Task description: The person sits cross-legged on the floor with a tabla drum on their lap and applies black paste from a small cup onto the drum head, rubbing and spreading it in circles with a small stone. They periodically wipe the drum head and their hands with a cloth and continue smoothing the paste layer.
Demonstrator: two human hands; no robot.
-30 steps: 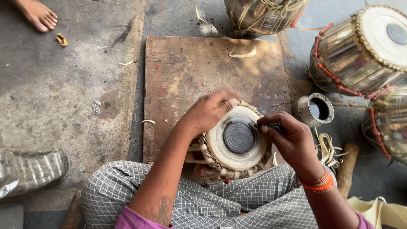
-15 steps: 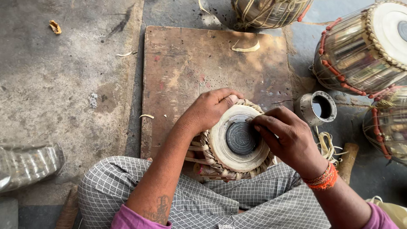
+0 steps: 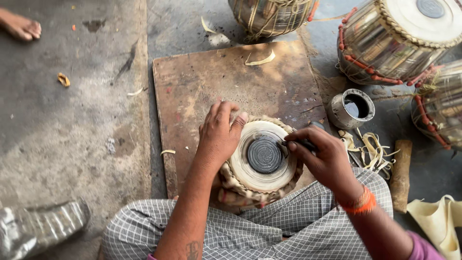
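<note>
As the person sat on the floor, a small drum (image 3: 262,163) stood upright against the checked-cloth lap (image 3: 250,231), at the near edge of a worn wooden board (image 3: 216,77). The left hand (image 3: 219,132) lay over the drum's left rim, fingers (image 3: 230,111) slightly spread and curled on the braided edge. The right hand (image 3: 327,159) had its fingers pressed together, pinching a small dark tool (image 3: 297,142) whose tip touched the black centre patch (image 3: 264,155).

Judged from its build, the drum would be fairly heavy and stiff in the body, but its skin and patch fragile; the braided rim and laced sides offer the safe hold.

To the right stood a small metal pot (image 3: 351,108), loose pale strips (image 3: 370,147) and a wooden block (image 3: 400,168), near the working wrist. Larger drums (image 3: 399,43) crowded the far right. The board's far half and the concrete floor (image 3: 72,125) to the left gave open room.
</note>
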